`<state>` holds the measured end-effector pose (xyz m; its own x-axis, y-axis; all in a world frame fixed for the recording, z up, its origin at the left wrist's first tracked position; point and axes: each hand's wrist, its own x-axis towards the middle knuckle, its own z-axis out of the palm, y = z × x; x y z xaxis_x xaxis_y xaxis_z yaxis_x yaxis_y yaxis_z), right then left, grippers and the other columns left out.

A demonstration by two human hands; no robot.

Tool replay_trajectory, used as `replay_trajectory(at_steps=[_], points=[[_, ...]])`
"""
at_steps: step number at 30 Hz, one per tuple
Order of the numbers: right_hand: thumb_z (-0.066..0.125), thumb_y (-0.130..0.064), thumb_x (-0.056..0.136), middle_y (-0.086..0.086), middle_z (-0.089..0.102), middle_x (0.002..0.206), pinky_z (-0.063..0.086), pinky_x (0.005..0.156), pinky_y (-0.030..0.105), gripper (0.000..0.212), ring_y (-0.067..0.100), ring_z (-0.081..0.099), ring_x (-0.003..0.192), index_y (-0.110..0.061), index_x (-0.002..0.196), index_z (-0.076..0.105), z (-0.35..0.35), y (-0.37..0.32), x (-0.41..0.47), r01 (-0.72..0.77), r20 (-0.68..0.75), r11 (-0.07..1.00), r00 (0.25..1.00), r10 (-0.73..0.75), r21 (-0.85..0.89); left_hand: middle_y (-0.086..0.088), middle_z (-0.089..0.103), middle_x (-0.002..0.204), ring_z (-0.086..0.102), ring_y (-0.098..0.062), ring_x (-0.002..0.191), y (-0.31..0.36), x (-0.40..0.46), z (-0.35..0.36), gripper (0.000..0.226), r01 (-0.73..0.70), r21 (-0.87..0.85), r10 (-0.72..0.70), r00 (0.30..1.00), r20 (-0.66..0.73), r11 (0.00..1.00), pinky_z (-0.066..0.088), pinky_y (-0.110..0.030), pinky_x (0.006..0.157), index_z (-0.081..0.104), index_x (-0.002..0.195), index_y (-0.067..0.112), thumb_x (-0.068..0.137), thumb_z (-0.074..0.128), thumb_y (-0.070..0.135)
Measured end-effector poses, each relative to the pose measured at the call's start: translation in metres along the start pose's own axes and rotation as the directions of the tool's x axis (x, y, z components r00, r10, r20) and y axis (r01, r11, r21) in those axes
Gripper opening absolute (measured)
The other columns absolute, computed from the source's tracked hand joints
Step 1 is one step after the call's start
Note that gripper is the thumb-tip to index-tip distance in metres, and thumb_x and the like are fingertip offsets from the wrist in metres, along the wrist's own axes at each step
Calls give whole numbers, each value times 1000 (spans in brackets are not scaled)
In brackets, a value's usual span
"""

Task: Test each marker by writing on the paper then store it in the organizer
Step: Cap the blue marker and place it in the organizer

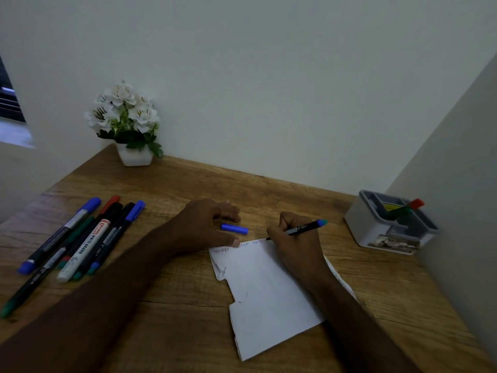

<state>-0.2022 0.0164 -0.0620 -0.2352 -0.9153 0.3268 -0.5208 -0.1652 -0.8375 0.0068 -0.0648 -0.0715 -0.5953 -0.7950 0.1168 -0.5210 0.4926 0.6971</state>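
Observation:
My right hand (294, 243) grips a black marker with a blue end (306, 228), its tip on the top edge of the white paper (266, 294), beside a line of handwritten letters. The marker's blue cap (234, 228) lies loose on the table just beyond the paper. My left hand (207, 224) rests on the table with its thumb pressing the paper's top left corner, fingers loosely curved over the cap. Several capped markers (78, 238) lie in a bunch at the left. The grey-white organizer (390, 224) stands at the right with a red-capped and a green marker in it.
A white pot of white flowers (126, 125) stands at the table's back left corner. The wooden table (174, 305) meets a wall behind and a wall on the right, close to the organizer.

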Motion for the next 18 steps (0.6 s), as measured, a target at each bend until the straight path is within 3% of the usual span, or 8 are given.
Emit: replay_trajectory(at_steps=[4,9,14,18], points=[[63,3,73,4,41,53,30,46,21,28,11,37,51,4,58,39,0,-1,0,-17,-4,1000,1000,17,8,14,54,140,37,-3,138,1,-1,-1,81,16,7,-16,1000,-7,1000,31,-38,116,66,120,33,49,69,72],[63,3,73,7,39,54,31,49,26,30,14,36,52,4,59,36,1,-1,0,-16,18,1000,1000,16,9,12,53,141,39,-6,137,4,0,0,67,16,-2,-16,1000,-26,1000,32,-40,115,66,120,31,60,81,56],[59,1,81,8,46,59,41,52,16,22,11,44,56,7,66,44,-8,-3,0,-88,-4,989,996,90,119,14,56,137,41,-2,134,4,-4,-2,69,-2,-1,2,1000,-27,1000,34,-40,115,70,114,35,54,70,67],[60,-1,83,13,58,67,46,62,25,16,13,54,64,-4,69,52,-13,-6,1,-60,15,986,998,59,158,7,62,132,47,-6,131,7,-3,1,35,-55,30,58,994,-96,998,35,-37,113,74,108,28,75,79,38]])
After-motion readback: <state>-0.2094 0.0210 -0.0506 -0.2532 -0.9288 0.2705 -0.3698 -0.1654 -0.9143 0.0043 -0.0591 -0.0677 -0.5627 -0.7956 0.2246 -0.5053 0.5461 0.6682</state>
